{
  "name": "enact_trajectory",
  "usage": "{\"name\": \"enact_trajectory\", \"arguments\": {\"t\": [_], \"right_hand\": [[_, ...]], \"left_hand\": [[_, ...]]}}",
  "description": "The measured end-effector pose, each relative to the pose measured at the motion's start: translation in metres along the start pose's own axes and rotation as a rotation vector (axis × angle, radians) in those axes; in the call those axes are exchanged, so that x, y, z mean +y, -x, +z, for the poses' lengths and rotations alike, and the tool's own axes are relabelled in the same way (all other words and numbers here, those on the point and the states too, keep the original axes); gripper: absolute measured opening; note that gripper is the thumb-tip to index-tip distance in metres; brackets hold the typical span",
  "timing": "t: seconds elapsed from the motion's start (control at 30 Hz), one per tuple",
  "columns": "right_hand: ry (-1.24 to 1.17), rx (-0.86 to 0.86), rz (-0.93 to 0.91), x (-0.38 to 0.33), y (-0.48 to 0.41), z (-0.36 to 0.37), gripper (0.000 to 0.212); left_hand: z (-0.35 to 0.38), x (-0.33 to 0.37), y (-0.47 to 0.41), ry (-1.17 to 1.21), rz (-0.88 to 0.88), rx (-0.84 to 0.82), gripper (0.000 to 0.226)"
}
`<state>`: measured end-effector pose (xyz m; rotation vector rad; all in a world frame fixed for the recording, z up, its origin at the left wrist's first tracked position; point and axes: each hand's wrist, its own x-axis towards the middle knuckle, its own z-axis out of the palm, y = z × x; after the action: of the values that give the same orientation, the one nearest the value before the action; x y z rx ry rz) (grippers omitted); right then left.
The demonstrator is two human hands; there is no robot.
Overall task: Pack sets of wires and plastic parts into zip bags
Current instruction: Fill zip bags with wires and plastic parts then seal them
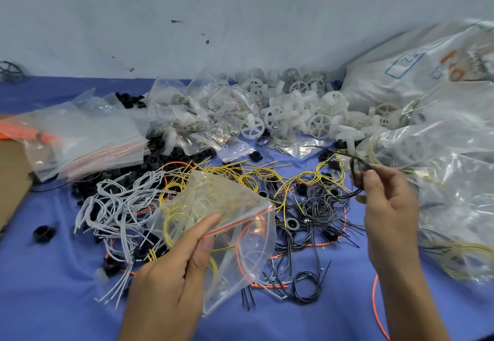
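Observation:
My left hand (176, 268) grips a clear zip bag (240, 249) with a red zip line by its upper edge, held above the blue table. My right hand (387, 207) pinches a black wire (357, 169) lifted over the pile. Below them lie loose yellow wires (267, 177), grey wires (117, 207), black wires (318, 212) and orange wires (242, 255). White plastic wheels (302, 116) are heaped at the back. Black plastic rings (171, 156) spread behind the wires.
A stack of flat zip bags (88, 137) lies at the left over a cardboard box (10, 172). Filled small bags (197, 111) sit at centre back. Large plastic sacks (441, 127) crowd the right side. One black ring (44, 232) lies alone at left.

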<state>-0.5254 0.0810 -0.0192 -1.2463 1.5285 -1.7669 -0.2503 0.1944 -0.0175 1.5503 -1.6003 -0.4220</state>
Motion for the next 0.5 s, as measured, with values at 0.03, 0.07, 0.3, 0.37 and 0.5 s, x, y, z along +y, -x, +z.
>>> {"name": "enact_trajectory", "arguments": {"t": [0.03, 0.07, 0.3, 0.37, 0.5], "right_hand": [[-0.073, 0.0, 0.01, -0.005, 0.001, -0.001, 0.017], [-0.132, -0.023, 0.029, -0.009, 0.003, -0.002, 0.018], [-0.427, -0.551, 0.332, -0.034, 0.032, -0.01, 0.014], [-0.215, -0.772, 0.306, -0.04, 0.046, -0.008, 0.016], [0.073, -1.007, 0.306, -0.049, 0.078, 0.016, 0.018]], "left_hand": [[0.001, 0.001, 0.0, 0.007, 0.003, 0.012, 0.031], [0.002, 0.004, 0.001, 0.022, -0.001, 0.027, 0.032], [0.007, 0.009, -0.002, 0.049, -0.009, 0.036, 0.036], [0.008, 0.011, -0.002, 0.011, 0.02, 0.024, 0.036], [0.011, 0.012, -0.001, -0.134, 0.13, -0.01, 0.037]]}}
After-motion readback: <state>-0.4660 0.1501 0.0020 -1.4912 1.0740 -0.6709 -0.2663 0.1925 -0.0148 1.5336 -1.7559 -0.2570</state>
